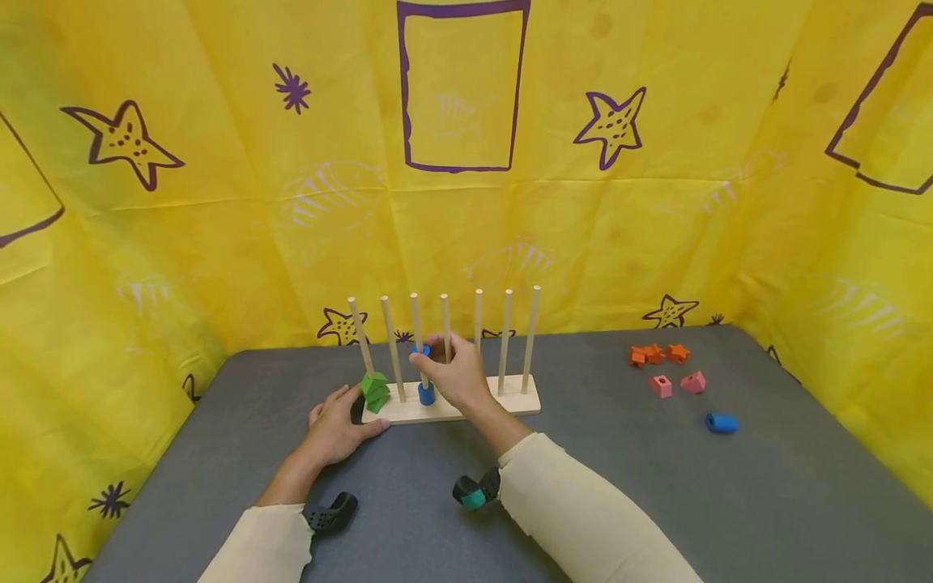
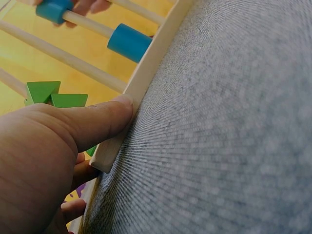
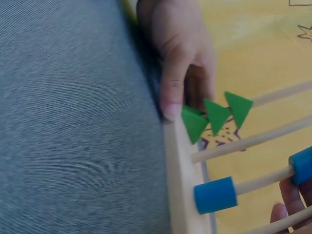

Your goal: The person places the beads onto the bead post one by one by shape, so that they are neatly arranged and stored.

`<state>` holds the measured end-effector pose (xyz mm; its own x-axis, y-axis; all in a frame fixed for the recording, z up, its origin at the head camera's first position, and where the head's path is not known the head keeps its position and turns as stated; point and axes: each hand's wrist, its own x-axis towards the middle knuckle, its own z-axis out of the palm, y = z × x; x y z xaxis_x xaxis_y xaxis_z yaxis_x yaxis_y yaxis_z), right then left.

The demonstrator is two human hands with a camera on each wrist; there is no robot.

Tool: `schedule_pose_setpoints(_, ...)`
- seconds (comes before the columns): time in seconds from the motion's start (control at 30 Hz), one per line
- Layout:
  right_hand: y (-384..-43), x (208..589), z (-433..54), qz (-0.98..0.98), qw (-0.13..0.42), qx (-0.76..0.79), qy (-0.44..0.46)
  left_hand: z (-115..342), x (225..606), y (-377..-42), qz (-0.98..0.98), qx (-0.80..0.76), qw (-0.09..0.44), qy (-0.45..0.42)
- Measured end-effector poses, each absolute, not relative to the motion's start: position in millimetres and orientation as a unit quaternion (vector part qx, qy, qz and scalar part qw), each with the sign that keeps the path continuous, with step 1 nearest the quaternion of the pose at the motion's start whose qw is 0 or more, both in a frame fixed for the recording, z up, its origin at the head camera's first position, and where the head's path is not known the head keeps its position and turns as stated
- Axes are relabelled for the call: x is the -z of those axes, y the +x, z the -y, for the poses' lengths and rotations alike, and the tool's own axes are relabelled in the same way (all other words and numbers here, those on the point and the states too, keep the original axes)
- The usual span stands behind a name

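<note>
A wooden base with a row of upright pegs stands on the grey table. My left hand grips its left end, the thumb along the front edge. Three green triangular blocks are stacked on the leftmost peg, beside that hand. On the third peg from the left, one blue cylinder sits down at the base. Higher on the same peg, my right hand pinches a second blue cylinder, and the peg runs through it. The right fingers partly hide this cylinder in the head view.
To the right lie three orange star-shaped blocks, two pink blocks and another blue cylinder on its side. The remaining pegs stand bare. A yellow patterned cloth hangs behind and along both sides of the table.
</note>
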<state>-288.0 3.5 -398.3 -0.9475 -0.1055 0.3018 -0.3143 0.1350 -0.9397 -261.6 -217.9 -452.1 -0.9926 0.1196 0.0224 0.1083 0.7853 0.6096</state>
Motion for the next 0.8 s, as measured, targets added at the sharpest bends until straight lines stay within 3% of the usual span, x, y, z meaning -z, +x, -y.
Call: schedule_pose_setpoints(0.8,-285,429,-2,0.766,0.072,-0.628,0.116,217,451,-261,-0.945,-0.321,0.011,0.055)
